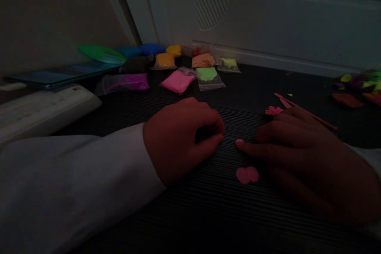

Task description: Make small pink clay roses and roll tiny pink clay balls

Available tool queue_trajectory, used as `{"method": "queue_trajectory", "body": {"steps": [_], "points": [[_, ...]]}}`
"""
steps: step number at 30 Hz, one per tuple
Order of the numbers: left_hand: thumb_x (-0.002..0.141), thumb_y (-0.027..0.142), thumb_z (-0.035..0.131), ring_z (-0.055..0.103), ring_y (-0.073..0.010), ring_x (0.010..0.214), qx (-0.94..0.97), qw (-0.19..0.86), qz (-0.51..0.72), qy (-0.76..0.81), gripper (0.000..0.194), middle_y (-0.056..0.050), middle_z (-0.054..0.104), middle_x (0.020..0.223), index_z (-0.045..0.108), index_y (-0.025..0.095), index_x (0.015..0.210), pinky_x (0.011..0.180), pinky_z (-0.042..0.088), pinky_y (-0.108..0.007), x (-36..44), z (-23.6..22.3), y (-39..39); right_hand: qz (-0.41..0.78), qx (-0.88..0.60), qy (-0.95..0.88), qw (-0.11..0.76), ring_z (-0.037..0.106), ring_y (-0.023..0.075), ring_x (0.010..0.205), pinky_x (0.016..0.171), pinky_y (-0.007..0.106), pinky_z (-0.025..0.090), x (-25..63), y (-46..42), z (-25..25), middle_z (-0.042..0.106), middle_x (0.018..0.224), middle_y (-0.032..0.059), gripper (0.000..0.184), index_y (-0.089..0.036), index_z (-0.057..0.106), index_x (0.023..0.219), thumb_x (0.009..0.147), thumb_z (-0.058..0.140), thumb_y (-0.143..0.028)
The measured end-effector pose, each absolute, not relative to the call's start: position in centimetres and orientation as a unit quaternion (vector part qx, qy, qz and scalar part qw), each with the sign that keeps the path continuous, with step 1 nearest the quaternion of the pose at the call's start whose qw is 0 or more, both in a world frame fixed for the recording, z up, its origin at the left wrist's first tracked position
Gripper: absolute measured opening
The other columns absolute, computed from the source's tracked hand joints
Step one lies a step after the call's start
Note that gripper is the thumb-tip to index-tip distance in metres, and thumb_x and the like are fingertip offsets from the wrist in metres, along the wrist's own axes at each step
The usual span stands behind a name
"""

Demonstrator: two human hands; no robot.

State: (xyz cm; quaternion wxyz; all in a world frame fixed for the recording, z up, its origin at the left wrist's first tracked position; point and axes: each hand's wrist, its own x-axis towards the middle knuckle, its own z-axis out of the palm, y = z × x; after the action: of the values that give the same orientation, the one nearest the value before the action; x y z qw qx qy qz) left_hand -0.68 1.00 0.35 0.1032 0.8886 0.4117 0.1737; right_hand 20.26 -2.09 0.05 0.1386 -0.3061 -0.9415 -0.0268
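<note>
Right of centre, right hand (315, 162), released, fingers pink disc (239, 141): presumably light, soft; grip rim. Left hand (184, 139), centre, curled; contents undeterminable.

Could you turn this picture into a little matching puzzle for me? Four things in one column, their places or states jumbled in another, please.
1. Small round pink clay-like piece
2. Flat, round pink discs
3. Clear plastic bag of bright pink material
4. Long, thin pink stick

A. Just left of the light-green bag
B. Far side of the right hand
C. At that hand's fingertip
D. Lying as a touching pair

Pairs: 1-C, 2-D, 3-A, 4-B
</note>
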Motion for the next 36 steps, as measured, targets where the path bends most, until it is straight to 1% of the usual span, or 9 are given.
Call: {"method": "queue_trajectory", "body": {"steps": [6,10,15,20,23,26,30,36], "points": [[0.070,0.026,0.053,0.052,-0.0127,0.073,0.892,0.099,0.172,0.407,0.009,0.004,0.058,0.074,0.059,0.022,0.075,0.065,0.037,-0.027,-0.79,0.40,0.99,-0.023,-0.312,-0.938,0.149,0.043,0.0207,0.071,0.067,0.044,0.032,20.25,-2.10,0.09,0.050,0.084,0.0053,0.035,-0.020,0.054,0.107,0.075,0.041,-0.017],[0.071,0.026,0.052,0.051,-0.0124,0.072,0.890,0.095,0.172,0.412,0.010,0.004,0.058,0.074,0.059,0.022,0.077,0.065,0.036,-0.026,-0.69,0.44,0.87,-0.014,-0.316,-0.940,0.128,0.044,0.0213,0.073,0.071,0.046,0.031,20.13,-2.07,0.12,0.051,0.083,0.0044,0.033,-0.020,0.055,0.104,0.074,0.041,-0.017],[0.071,0.026,0.051,0.051,-0.0121,0.073,0.891,0.099,0.169,0.410,0.010,0.004,0.058,0.075,0.059,0.021,0.076,0.065,0.036,-0.026,-0.68,0.47,0.94,-0.008,-0.329,-0.934,0.138,0.043,0.0214,0.074,0.065,0.042,0.034,20.11,-2.09,0.06,0.049,0.089,0.0060,0.036,-0.019,0.051,0.110,0.076,0.039,-0.018],[0.071,0.028,0.051,0.051,-0.0127,0.072,0.894,0.100,0.166,0.404,0.012,0.003,0.058,0.075,0.059,0.021,0.076,0.065,0.036,-0.027,-0.72,0.51,1.00,-0.003,-0.339,-0.933,0.121,0.043,0.0217,0.075,0.067,0.042,0.033,20.00,-2.12,0.07,0.049,0.087,0.0053,0.034,-0.020,0.054,0.106,0.073,0.042,-0.017],[0.071,0.027,0.050,0.050,-0.0131,0.073,0.892,0.101,0.165,0.409,0.011,0.003,0.058,0.076,0.059,0.021,0.077,0.066,0.036,-0.027,-0.66,0.52,0.92,-0.009,-0.341,-0.930,0.137,0.044,0.0210,0.075,0.067,0.041,0.034,19.94,-2.12,0.10,0.049,0.090,0.0066,0.036,-0.018,0.052,0.108,0.073,0.044,-0.016],[0.071,0.026,0.051,0.050,-0.0131,0.072,0.892,0.102,0.167,0.408,0.011,0.003,0.058,0.076,0.059,0.021,0.077,0.066,0.036,-0.027,-0.63,0.52,0.92,-0.012,-0.345,-0.928,0.143,0.044,0.0206,0.074,0.066,0.040,0.035,19.91,-2.09,0.14,0.049,0.091,0.0069,0.036,-0.017,0.053,0.108,0.073,0.043,-0.015],[0.071,0.027,0.051,0.051,-0.0133,0.073,0.892,0.109,0.166,0.406,0.011,0.003,0.058,0.075,0.059,0.021,0.076,0.066,0.037,-0.028,-0.68,0.50,1.00,-0.004,-0.348,-0.929,0.125,0.044,0.0217,0.075,0.066,0.043,0.034,19.87,-2.07,0.16,0.049,0.088,0.0055,0.034,-0.019,0.055,0.105,0.072,0.044,-0.016],[0.071,0.026,0.050,0.050,-0.0133,0.074,0.891,0.101,0.161,0.413,0.011,0.003,0.058,0.077,0.058,0.021,0.077,0.067,0.036,-0.028,-0.66,0.54,0.88,-0.033,-0.335,-0.930,0.147,0.044,0.0221,0.076,0.066,0.043,0.035,20.03,-2.10,0.05,0.049,0.091,0.0058,0.034,-0.018,0.054,0.106,0.074,0.044,-0.016]]}}
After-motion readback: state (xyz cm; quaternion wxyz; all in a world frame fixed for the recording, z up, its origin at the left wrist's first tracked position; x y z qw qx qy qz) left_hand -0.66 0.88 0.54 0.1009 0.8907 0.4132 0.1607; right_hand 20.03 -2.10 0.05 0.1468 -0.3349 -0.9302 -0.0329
